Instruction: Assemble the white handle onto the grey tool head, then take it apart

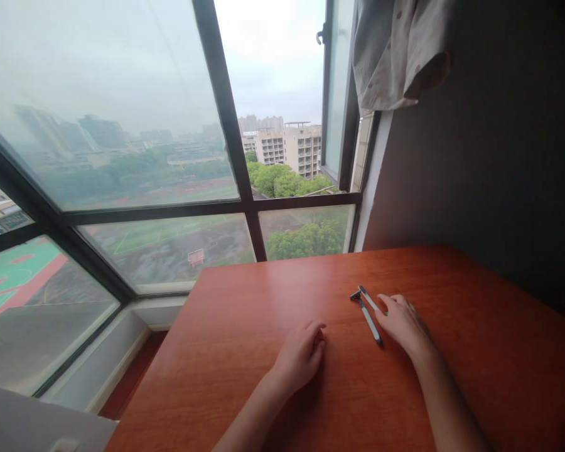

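Note:
Over the reddish-brown table my left hand (301, 355) is loosely curled, thumb and forefinger apart, and I see nothing in it. A razor (370, 323) with a grey handle and a small dark crosswise head lies on the tabletop between my hands, closer to the right one. Beside it a slim pale stick with a dark tip (368, 297) runs back under my right hand (402, 320). The right thumb and fingers are bent around this stick, with a small green spot showing between them. My palm hides its rear end, so its kind is unclear.
The wooden table (245, 326) reaches toward large dark-framed windows (252, 213), where one pane (339, 94) stands ajar. A grey garment (395, 56) hangs at the upper right before a dark wall (480, 150). A low white ledge (108, 351) runs along the left.

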{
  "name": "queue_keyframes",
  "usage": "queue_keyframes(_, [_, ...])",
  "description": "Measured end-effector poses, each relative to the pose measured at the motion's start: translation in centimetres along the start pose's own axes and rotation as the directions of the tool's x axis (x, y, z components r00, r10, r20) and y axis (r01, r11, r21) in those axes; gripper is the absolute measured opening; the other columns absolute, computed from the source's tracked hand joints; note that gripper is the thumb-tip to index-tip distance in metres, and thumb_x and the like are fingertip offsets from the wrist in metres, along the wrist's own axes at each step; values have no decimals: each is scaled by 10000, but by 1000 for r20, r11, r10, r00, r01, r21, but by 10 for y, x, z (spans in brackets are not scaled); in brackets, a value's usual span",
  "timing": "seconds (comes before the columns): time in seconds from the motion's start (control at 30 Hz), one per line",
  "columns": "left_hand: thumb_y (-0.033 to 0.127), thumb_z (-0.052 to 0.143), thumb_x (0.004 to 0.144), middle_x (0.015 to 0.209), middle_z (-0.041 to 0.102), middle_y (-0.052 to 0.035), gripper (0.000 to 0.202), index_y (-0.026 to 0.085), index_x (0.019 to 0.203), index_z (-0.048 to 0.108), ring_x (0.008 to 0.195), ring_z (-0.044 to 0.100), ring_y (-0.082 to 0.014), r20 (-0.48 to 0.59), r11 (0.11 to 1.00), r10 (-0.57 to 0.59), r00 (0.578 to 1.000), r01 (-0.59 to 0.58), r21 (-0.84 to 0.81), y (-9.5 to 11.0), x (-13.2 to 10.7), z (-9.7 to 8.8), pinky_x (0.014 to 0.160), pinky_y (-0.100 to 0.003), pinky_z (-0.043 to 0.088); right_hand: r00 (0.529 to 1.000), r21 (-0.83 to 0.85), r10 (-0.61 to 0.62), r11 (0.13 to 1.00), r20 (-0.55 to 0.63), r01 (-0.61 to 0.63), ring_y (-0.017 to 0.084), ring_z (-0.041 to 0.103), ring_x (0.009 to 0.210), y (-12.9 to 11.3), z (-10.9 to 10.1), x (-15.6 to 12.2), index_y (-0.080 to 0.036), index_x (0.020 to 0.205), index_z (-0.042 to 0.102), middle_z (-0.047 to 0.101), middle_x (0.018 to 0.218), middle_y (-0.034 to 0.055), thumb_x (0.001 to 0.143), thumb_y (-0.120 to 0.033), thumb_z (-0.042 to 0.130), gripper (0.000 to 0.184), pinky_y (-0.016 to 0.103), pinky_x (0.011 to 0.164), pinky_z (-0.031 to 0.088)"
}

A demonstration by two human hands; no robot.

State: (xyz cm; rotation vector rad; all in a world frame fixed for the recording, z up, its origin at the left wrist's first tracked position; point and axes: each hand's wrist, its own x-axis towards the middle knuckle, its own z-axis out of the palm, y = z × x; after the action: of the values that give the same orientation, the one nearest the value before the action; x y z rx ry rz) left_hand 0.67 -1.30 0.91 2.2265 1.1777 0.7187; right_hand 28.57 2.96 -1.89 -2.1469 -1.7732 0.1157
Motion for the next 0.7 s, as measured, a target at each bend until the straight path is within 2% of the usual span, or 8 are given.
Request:
queue_keyframes(0.2, [98, 441, 825, 960, 613, -64, 328, 198, 1117, 549, 869, 571, -188, 6, 1000, 7, 1000, -7, 0, 1, 0, 0, 777, -302, 459, 994, 179, -82, 981, 71, 68, 189, 591, 806, -6, -2, 3, -193, 978, 694, 594, 906, 76, 794, -212, 522, 252, 247, 699, 398])
queue_keyframes(0.33, [116, 440, 838, 958, 609, -66, 305, 201, 1106, 558, 867, 571, -189, 8, 1000, 9, 1000, -9, -4, 3, 0, -2, 771, -299, 459, 987, 223, -129, 969, 100, 104, 170, 578, 759, -18, -1, 1, -179, 958, 688, 581, 867, 63, 775, -150, 504, 261, 241, 691, 402])
queue_keyframes(0.57, [123, 451, 833, 966, 607, -66, 301, 207, 1099, 564, 859, 573, -190, -4, 1000, -12, 1000, 12, 9, 4, 1, -1, 770, -301, 464, 954, 347, -265, 916, 141, 203, 154, 554, 704, -52, 7, -9, -181, 958, 676, 570, 853, 44, 787, -153, 509, 240, 254, 708, 437])
queue_keyframes(0.7, [132, 447, 845, 1009, 604, -73, 305, 213, 1116, 562, 895, 578, -195, -40, 999, -31, 999, 32, 9, 3, 2, 0, 799, -310, 466, 936, 404, -333, 877, 117, 261, 161, 552, 722, -75, 10, -20, -184, 939, 671, 561, 823, 42, 806, -164, 508, 212, 251, 691, 444])
